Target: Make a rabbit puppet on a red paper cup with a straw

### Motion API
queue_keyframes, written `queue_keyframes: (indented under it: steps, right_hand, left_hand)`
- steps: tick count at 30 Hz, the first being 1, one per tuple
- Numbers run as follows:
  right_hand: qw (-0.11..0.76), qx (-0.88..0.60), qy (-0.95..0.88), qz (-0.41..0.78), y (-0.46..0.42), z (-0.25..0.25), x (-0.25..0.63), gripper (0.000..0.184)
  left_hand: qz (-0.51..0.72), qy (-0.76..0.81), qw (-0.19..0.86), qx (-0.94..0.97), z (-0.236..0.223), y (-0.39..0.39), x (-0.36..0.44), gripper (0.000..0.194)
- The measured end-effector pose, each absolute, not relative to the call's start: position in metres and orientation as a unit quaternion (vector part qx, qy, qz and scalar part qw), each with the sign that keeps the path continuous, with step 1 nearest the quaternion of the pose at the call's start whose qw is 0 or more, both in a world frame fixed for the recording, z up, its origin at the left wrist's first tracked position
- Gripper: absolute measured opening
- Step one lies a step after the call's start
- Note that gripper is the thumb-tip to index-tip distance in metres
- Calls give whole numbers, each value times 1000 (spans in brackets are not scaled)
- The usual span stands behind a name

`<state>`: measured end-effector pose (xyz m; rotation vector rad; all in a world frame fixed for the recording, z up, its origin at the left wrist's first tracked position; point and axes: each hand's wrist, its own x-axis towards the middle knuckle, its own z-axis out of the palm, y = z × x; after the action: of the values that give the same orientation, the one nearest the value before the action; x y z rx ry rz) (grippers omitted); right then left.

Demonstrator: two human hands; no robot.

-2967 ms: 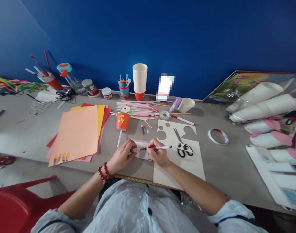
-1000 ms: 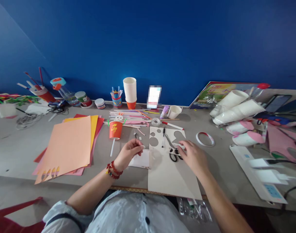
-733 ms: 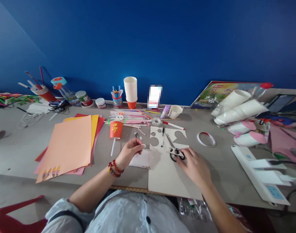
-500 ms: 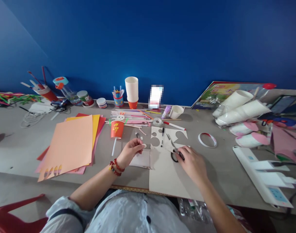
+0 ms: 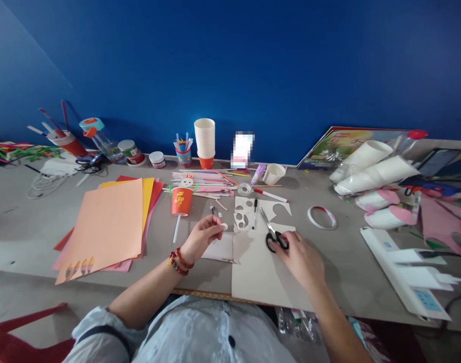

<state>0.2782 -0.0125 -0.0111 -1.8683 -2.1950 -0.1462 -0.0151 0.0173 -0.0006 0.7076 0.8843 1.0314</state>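
Between the thumb and fingers of my left hand (image 5: 205, 233) is a small white paper disc (image 5: 224, 227), held above the table. My right hand (image 5: 300, 257) has its thumb and fingers closed round one handle loop of black-handled scissors (image 5: 275, 239). The blades point away from me, slightly apart, over a white sheet of card (image 5: 268, 280). Beyond them lie white card offcuts (image 5: 283, 207) with round cut-outs and a black pen (image 5: 255, 212). Ahead of my left hand stands a red paper cup (image 5: 182, 201) with a white rabbit face (image 5: 187, 182) and a straw (image 5: 177, 229) below.
Coloured paper sheets (image 5: 105, 217) are stacked at left. Straws and sticks (image 5: 203, 184) lie at the back, near stacked paper cups (image 5: 205, 138). A tape roll (image 5: 321, 218), a power strip (image 5: 404, 275) and bagged cups (image 5: 377, 174) occupy the right side.
The scissors have turned slightly and now lie flatter on the card, with both handle loops showing. My right hand has shifted a little to the right; my left hand has barely moved.
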Motion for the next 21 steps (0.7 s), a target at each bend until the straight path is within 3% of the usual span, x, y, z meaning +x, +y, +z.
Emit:
queue_keyframes:
  steps: [7,14,16,21]
  right_hand:
    - [113,-696,-708,39,-8,-10,282,21]
    - [361,-638,-555,392,-19,-4,303,43]
    - [397,-590,-525,468,-26,0,291,47]
    - [342,-498,-494,625,-43,13,234,51]
  left_hand:
    - [467,377,733,321,9,13,-12,27]
    - [473,373,729,327,23,8,-12,26]
    - [467,372,728,337,28,6,-9,24]
    - [467,356,724,362,41,2,1,22]
